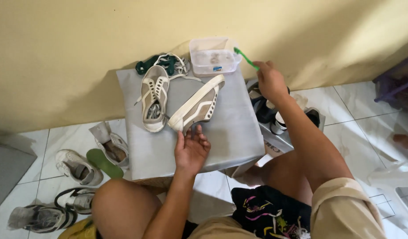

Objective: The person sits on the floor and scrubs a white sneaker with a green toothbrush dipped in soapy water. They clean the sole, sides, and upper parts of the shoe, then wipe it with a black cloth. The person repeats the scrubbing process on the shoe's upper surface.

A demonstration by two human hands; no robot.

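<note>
My left hand (192, 148) holds the heel end of a tan and white sneaker (198, 104), which is tipped on its side on a grey covered box (230, 132). Its mate (153, 97), with loose white laces, lies upright to the left of it. My right hand (269, 80) is raised to the right of the box and grips a green toothbrush (245, 58), whose head points at a clear plastic tub (212, 55) at the box's far edge.
Green cloth and white laces (162, 62) lie at the box's back. Several worn shoes and a green insole (104, 163) sit on the tiled floor at left. Dark shoes (266, 110) lie right of the box. A yellow wall rises behind.
</note>
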